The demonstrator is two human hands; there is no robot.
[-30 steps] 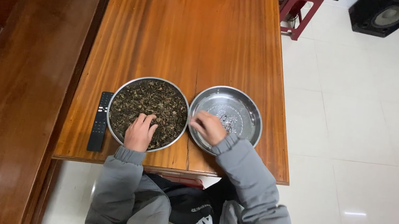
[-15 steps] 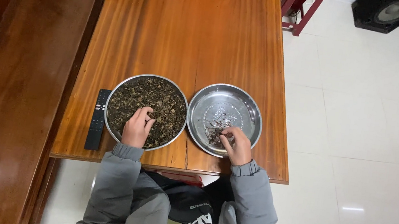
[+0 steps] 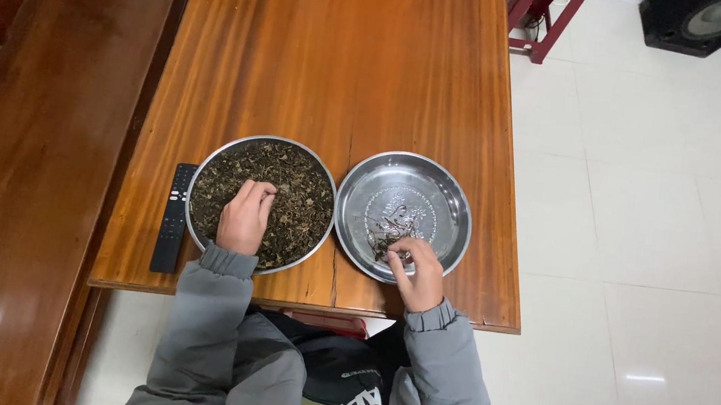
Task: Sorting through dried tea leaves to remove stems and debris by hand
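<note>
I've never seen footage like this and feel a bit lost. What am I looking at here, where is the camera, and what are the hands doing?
There is no machine: a person wears a camera on the head, looking down at their own hands and a wooden table. The left hand rests in a round metal tray of dark dried leaves. The right hand pinches a few bits over a nearly empty metal tray beside it. A black remote control lies left of the trays. Whether either grip truly holds something is too small to tell.

No package, sign or screen shows anywhere in view. The nearest thing to a label is a small pale mark, perhaps printing, near the top of the slim black remote control (image 3: 175, 217) lying on the wooden table (image 3: 342, 61), too small to make out.
</note>
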